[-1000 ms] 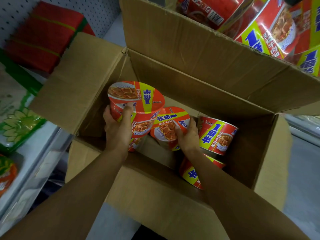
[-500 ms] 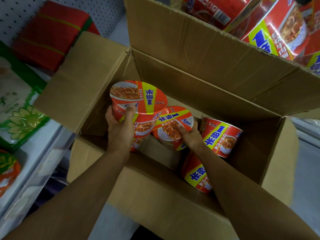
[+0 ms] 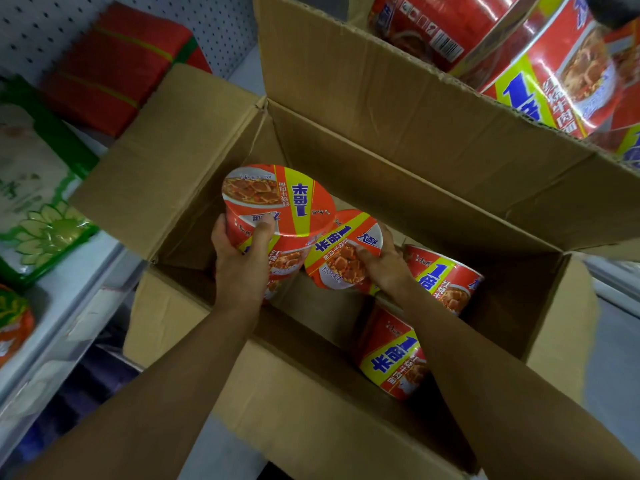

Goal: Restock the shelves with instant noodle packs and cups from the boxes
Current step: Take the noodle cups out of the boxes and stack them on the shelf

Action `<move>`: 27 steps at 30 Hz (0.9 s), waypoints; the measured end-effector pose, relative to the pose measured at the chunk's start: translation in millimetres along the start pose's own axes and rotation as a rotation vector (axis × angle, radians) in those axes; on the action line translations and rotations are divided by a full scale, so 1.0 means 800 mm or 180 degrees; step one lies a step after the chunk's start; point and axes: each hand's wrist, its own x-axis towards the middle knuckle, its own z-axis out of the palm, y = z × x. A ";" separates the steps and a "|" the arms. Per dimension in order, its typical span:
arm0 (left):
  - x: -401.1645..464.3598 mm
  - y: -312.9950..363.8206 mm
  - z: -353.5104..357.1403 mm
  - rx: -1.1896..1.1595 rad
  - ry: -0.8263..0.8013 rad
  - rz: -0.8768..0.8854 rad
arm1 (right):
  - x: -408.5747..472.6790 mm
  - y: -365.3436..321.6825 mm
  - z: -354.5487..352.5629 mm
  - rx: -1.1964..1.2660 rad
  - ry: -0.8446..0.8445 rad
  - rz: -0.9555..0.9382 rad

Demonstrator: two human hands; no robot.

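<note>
Both hands have risen slightly within the open box over the last second. The left hand grips an upright noodle cup; the right hand seems to clasp a tilted second cup touching it. Both look ready to leave for the shelf.

Dim, warm overhead light, deep shadow inside the box, glare on upper cups, wide-angle bending, soft edges.
</note>
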 end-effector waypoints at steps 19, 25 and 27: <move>-0.019 -0.018 0.011 -0.0208 -0.0018 0.0215 | 0.012 0.004 -0.016 -0.0140 -0.0570 0.0049; -0.019 -0.022 0.012 -0.0207 0.0012 0.0213 | 0.021 -0.006 -0.022 -0.0363 -0.0475 -0.0084; -0.022 -0.021 0.014 -0.0272 0.0023 0.0199 | 0.014 -0.005 -0.019 -0.0443 -0.0379 -0.0259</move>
